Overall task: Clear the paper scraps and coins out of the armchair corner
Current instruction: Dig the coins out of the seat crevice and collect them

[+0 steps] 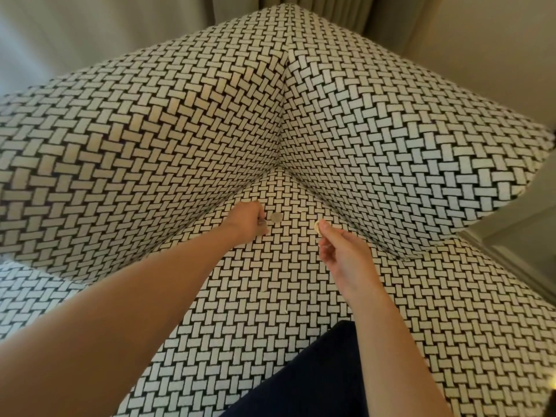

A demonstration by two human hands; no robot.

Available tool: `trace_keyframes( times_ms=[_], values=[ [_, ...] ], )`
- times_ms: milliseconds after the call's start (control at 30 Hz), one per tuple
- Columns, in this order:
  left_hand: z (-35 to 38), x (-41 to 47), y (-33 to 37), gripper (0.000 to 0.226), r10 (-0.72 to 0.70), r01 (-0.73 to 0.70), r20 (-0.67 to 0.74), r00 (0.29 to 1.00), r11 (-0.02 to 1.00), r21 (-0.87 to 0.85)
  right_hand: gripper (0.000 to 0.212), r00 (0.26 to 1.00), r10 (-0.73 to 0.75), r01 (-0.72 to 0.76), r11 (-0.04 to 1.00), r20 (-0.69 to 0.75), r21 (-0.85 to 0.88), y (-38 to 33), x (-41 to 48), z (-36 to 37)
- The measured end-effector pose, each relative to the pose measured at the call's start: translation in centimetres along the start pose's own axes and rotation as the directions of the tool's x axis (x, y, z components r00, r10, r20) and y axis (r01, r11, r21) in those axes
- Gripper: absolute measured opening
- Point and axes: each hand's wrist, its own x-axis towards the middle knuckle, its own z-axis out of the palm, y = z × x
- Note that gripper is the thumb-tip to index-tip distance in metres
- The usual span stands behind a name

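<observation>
While the right hand pinches a gold coin at its fingertips, the left hand, fingers curled and hold unclear, sits just beside a grey coin lying mid-frame on the armchair seat.

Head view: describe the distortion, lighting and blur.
Head view: wide-angle bulge bows the black-and-white basket-weave armchair; head view: warm light on its left panel, cooler right; head view: left hand slightly blurred, its contents unclear; right hand pinches a pale gold round coin.
</observation>
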Motion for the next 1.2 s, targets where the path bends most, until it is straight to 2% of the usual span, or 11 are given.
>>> trace_keyframes(
  times_ms=[200, 333, 500, 633, 800, 867, 900, 967, 1033, 1133, 1200],
  values=[
    [-0.4, -0.6, 0.1, 0.009, 0.178, -0.184, 0.05, 0.983, 0.943, 0.276, 0.016, 1.0, 0.031, -0.031, 0.999, 0.006, 0.015, 0.1, 0.1, 0.0],
    [-0.2, -0.1, 0.4, 0.014, 0.256, -0.274, 0.104, 0.961, 0.929, 0.25, 0.018, 1.0, 0.028, -0.028, 0.999, 0.002, -0.018, 0.3, 0.3, 0.0],
    [-0.9, 0.7, 2.0, 0.033, 0.234, -0.274, 0.178, 0.956, 0.928, 0.252, 0.018, 0.999, 0.034, -0.035, 0.999, -0.008, -0.035, 0.4, 0.6, 0.0],
    [-0.9, 1.1, 2.4, 0.028, 0.208, -0.262, 0.2, 0.957, 0.918, 0.299, 0.017, 0.999, 0.035, -0.035, 0.999, -0.021, -0.017, 0.5, 0.8, 0.1],
    [0.3, 0.5, 1.2, 0.018, 0.217, -0.248, 0.146, 0.965, 0.937, 0.245, 0.016, 0.999, 0.036, -0.037, 0.999, -0.04, -0.019, 0.6, 0.7, 0.0],
    [0.8, -0.3, 0.9, 0.013, 0.207, -0.211, 0.069, 0.976, 0.975, 0.065, 0.019, 0.999, 0.025, -0.026, 0.999, -0.039, -0.035, 0.7, 0.7, 0.0],
    [1.0, -1.1, 1.1, 0.012, 0.178, -0.173, 0.034, 0.983, 0.979, -0.109, 0.02, 0.999, 0.019, -0.021, 0.999, -0.043, -0.049, 0.8, 0.6, -0.1],
    [1.3, -3.1, 1.7, 0.013, 0.102, -0.062, 0.048, 0.994, 0.847, -0.528, 0.021, 0.999, 0.0, -0.005, 0.994, -0.052, -0.106, 1.0, 0.5, -0.2],
    [1.9, -5.3, 2.2, 0.015, 0.061, 0.052, 0.108, 0.992, 0.585, -0.809, 0.021, 0.998, -0.046, 0.034, 0.976, -0.052, -0.213, 1.2, 0.0, -0.3],
    [2.9, -8.0, 3.1, 0.009, 0.022, 0.218, 0.227, 0.974, 0.208, -0.954, 0.023, 0.99, -0.139, 0.119, 0.919, -0.026, -0.376, 1.8, -1.0, -0.4],
    [3.2, -9.2, 3.9, 0.009, 0.041, 0.276, 0.278, 0.96, 0.043, -0.96, 0.023, 0.976, -0.219, 0.197, 0.863, 0.007, -0.465, 2.1, -1.9, -0.4]
  ],
)
